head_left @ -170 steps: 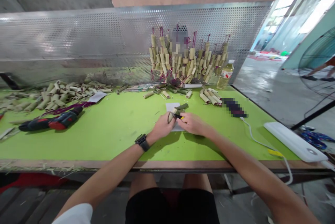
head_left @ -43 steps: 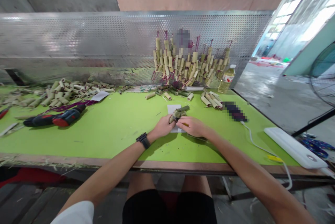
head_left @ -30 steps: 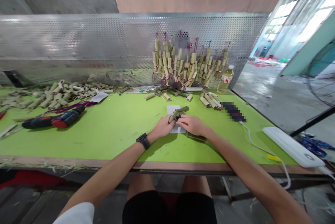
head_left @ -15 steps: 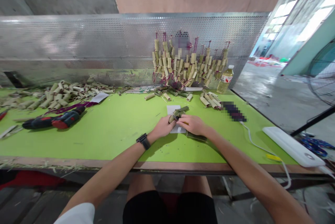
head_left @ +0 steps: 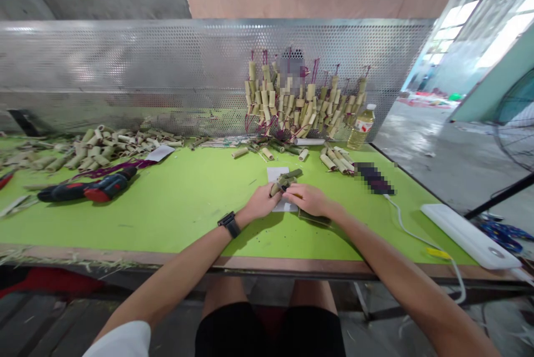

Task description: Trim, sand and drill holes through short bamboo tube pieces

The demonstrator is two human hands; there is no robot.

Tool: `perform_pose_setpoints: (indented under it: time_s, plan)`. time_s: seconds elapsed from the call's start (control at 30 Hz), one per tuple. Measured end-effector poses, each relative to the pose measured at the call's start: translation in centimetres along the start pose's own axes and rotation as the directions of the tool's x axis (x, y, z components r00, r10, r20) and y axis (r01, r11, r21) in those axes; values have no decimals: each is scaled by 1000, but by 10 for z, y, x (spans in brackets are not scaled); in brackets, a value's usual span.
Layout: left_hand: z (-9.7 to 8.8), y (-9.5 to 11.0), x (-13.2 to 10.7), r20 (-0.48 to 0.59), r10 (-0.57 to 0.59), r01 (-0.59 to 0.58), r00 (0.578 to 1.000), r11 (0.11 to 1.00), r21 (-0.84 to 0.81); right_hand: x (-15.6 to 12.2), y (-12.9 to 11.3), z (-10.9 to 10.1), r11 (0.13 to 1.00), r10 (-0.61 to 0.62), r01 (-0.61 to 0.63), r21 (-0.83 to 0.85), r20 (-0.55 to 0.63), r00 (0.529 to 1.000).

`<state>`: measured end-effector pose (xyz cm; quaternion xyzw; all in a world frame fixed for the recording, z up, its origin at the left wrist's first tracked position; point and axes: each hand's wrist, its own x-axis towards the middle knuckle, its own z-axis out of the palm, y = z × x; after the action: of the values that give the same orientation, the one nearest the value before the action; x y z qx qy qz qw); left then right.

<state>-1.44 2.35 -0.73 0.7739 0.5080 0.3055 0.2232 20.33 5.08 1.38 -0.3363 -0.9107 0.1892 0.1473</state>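
Note:
Over a white sheet of paper [head_left: 277, 172] on the green tabletop, my left hand [head_left: 263, 201] is closed around a small cluster of green bamboo pieces [head_left: 287, 178]. My right hand [head_left: 311, 199] is closed right beside it, its fingertips meeting the bamboo. A slim tool [head_left: 297, 196], yellowish with a dark end, shows between the right fingers; its exact kind is hidden by the hand. Under the right hand lies a flat dark olive piece [head_left: 314, 217]. Small dark specks dot the table near the wrists.
A heap of cut bamboo tubes [head_left: 95, 148] and a cordless drill [head_left: 109, 184] lie to the left. Strung bamboo tubes [head_left: 287, 104] hang on the perforated metal panel [head_left: 187, 79]. An oil bottle [head_left: 361, 128], a phone [head_left: 374, 178] and a white power strip [head_left: 469, 236] are on the right.
Both hands stay at the bamboo with almost no movement. The whole view has shifted very slightly.

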Motion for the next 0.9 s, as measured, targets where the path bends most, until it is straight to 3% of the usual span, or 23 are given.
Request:
perform_pose_setpoints:
  time_s: [0.9]
  plan:
    - [1, 1, -1, 3, -11, 11, 1000, 1000, 9, -1, 0, 0, 999, -38, 38, 31, -3, 999]
